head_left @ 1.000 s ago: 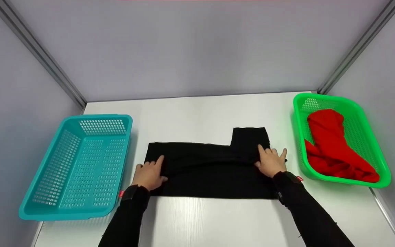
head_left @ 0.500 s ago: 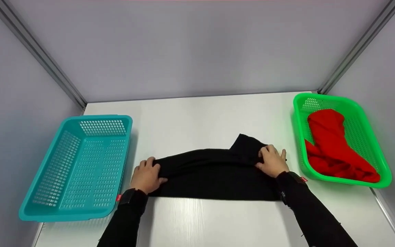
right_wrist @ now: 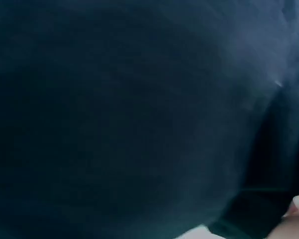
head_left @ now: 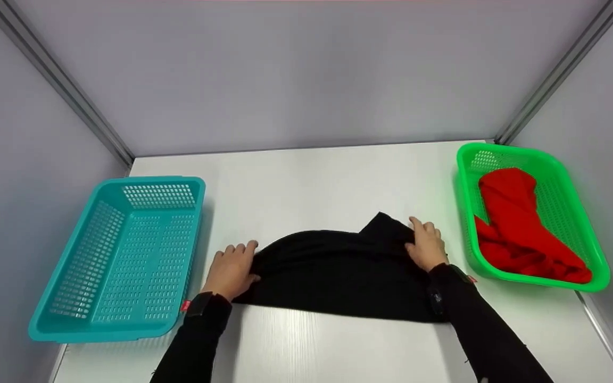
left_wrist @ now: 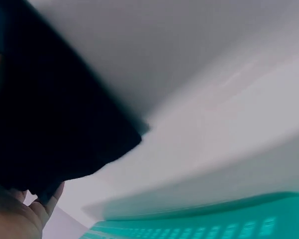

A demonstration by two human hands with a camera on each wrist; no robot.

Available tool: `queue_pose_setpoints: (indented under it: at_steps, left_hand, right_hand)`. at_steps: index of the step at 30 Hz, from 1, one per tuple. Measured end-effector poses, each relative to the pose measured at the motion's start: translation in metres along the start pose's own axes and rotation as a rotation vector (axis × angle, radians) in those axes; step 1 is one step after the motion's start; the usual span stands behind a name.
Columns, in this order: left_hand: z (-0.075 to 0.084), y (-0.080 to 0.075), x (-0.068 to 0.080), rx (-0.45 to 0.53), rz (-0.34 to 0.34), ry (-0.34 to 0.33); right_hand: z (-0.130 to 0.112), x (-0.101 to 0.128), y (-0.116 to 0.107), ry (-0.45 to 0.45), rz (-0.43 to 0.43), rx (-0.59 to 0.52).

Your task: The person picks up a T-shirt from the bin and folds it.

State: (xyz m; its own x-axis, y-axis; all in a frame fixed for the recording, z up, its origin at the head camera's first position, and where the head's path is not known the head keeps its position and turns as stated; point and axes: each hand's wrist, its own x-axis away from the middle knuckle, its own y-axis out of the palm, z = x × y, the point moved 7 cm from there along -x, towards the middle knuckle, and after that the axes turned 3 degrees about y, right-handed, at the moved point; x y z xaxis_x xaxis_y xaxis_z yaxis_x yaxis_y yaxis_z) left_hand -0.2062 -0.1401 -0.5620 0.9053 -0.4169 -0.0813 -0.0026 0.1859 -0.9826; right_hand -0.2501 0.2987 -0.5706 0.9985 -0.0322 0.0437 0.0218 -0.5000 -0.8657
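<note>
A folded black garment [head_left: 338, 279] lies across the middle of the white table, its far edge bowed and a short flap sticking up at the far right. At its left end my left hand [head_left: 230, 272] grips the cloth; in the left wrist view, fingers of that left hand [left_wrist: 25, 214] curl round the edge of the black garment [left_wrist: 54, 109]. My right hand [head_left: 428, 247] holds the opposite end, thumb toward the cloth. Black garment [right_wrist: 129, 124] fills most of the right wrist view, where only a bit of the right hand shows at the lower right.
To the left stands a teal perforated basket [head_left: 195, 255] with nothing in it. A green basket [head_left: 586, 229] on the right holds a red cloth [head_left: 519, 229]. Grey panels [head_left: 312, 74] enclose the white table [head_left: 296, 351] at the back and sides.
Both hands have gone from pressing the cloth with extended fingers to gripping its ends. The garment's far edge has bunched into a curve, and its near right edge has shifted toward me.
</note>
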Motion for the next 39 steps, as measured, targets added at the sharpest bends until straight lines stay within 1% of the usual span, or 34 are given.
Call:
queue_pose_setpoints:
  at_steps: [4, 8, 10, 12, 14, 15, 17, 19, 21, 24, 26, 28, 30, 32, 35, 39]
  left_hand:
    - [0.005, 0.0, -0.002, -0.008, -0.032, 0.022]
    - [0.007, -0.001, -0.004, 0.017, -0.092, 0.022]
    - [0.006, 0.001, -0.004, 0.061, -0.148, -0.01]
    - [0.005, 0.001, -0.004, 0.113, -0.194, -0.056]
    - [0.002, 0.001, -0.005, 0.15, -0.221, -0.105]
    - [0.001, 0.0, -0.006, 0.162, -0.219, -0.121]
    - [-0.001, -0.004, -0.009, 0.167, -0.196, -0.13]
    - [-0.002, -0.009, -0.012, 0.159, -0.154, -0.123]
    - [-0.005, -0.015, -0.016, 0.158, -0.108, -0.112]
    - [-0.01, -0.024, -0.022, 0.199, -0.063, -0.125]
    - [-0.013, -0.03, -0.027, 0.236, -0.051, -0.142]
    - [-0.014, -0.038, -0.032, 0.274, -0.035, -0.162]
    - [-0.016, -0.047, -0.037, 0.287, -0.004, -0.177]
    - [-0.017, -0.057, -0.042, 0.289, 0.047, -0.191]
    - [-0.02, -0.071, -0.047, 0.254, 0.142, -0.208]
    - [-0.022, -0.089, -0.053, 0.212, 0.256, -0.227]
  right_hand:
    - [0.003, -0.001, 0.002, 0.122, -0.113, 0.112]
    - [0.002, -0.004, -0.003, 0.156, -0.149, 0.196]
    - [0.002, -0.006, -0.006, 0.157, -0.152, 0.191]
    - [0.001, -0.008, -0.01, 0.146, -0.149, 0.161]
    - [0.0, -0.011, -0.015, 0.119, -0.146, 0.114]
    - [-0.001, -0.013, -0.018, 0.097, -0.148, 0.083]
    - [-0.003, -0.016, -0.024, 0.044, -0.164, 0.028]
    - [-0.006, -0.019, -0.03, -0.013, -0.181, -0.036]
    - [-0.011, -0.022, -0.037, -0.05, -0.206, -0.096]
    - [-0.02, -0.025, -0.049, -0.087, -0.208, -0.144]
    - [-0.027, -0.028, -0.06, -0.11, -0.176, -0.143]
    - [-0.036, -0.031, -0.072, -0.149, -0.102, -0.124]
    - [-0.044, -0.035, -0.086, -0.179, -0.01, -0.105]
    - [-0.052, -0.039, -0.1, -0.2, 0.09, -0.093]
    - [-0.061, -0.043, -0.121, -0.22, 0.236, -0.096]
    - [-0.07, -0.046, -0.144, -0.225, 0.386, -0.119]
